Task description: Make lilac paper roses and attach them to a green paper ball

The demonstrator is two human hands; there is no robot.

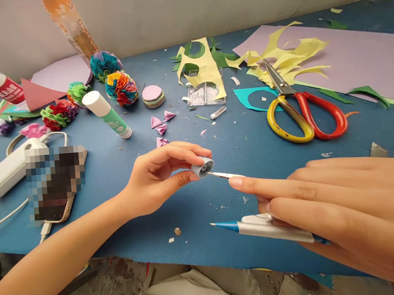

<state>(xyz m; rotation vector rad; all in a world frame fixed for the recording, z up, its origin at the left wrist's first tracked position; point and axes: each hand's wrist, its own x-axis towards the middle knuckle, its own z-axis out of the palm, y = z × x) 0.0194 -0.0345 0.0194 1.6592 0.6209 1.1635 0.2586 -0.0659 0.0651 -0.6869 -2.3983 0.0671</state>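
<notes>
Near the middle of the table, my left hand [158, 180] pinches a small grey round cap [203, 167] between thumb and fingers, its hollow ribbed side turned to the right. My right hand [338, 209] comes in from the right, closed on a thin pointed metal tool [221, 175] with the index finger along it. The tool's tip meets the cap's rim; its rear end is hidden by my fingers. Also held in my right hand is a silver pen [271, 230] with a blue tip, pointing left. A small round metal disc [177, 231] lies below the cap.
A glue stick [107, 114] stands at the left, beyond a phone [59, 185] and a white power strip [14, 168]. Scissors [288, 95] lie at the right by yellow paper scraps [288, 58]. Paper circles [153, 96] and ruffled paper balls [122, 87] sit farther back.
</notes>
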